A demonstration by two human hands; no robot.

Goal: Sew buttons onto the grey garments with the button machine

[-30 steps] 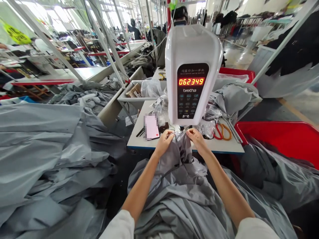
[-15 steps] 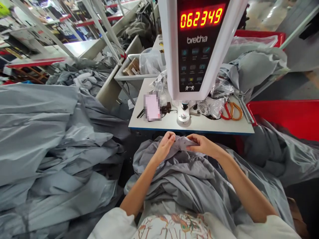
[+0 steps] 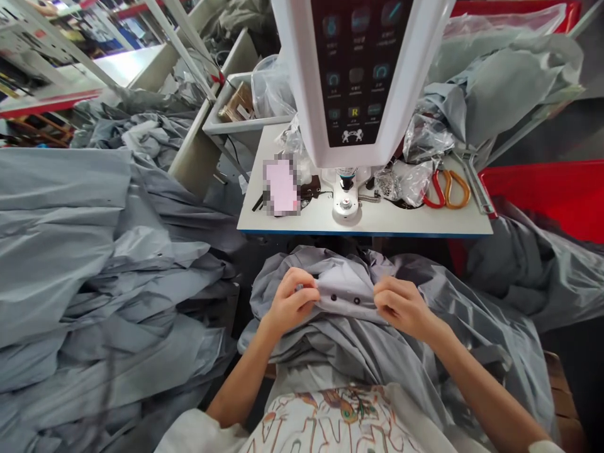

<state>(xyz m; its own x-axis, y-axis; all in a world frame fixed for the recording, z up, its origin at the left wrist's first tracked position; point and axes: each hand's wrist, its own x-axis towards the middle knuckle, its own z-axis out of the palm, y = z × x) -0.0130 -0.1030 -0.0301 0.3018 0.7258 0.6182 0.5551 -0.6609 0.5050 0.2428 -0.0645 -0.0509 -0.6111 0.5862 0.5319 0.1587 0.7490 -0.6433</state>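
Note:
A large piece of grey fabric [image 3: 344, 343] lies bunched over my lap. My left hand [image 3: 293, 299] pinches one end of a flat strip at its upper edge, and my right hand [image 3: 401, 305] pinches the other end. Between them the strip is stretched out, with two small dark snap fasteners [image 3: 345, 299] showing on it. Both hands are in front of the table's near edge, below the snap press [image 3: 346, 204], whose white head [image 3: 363, 75] with a dark button panel hangs above the table.
On the white table [image 3: 302, 221] lie a pink blurred item [image 3: 282, 185], clear plastic bags [image 3: 410, 179] and red- and orange-handled scissors [image 3: 446, 189]. Grey fabric [image 3: 94, 283] is heaped at the left. A red bin [image 3: 547, 195] stands at the right, a grey tray [image 3: 255, 123] behind.
My hands have moved apart and nearer to my body, pulling the fabric strip flat between them. Two dark fasteners now show. The view has tilted down, so the red digits are out of sight.

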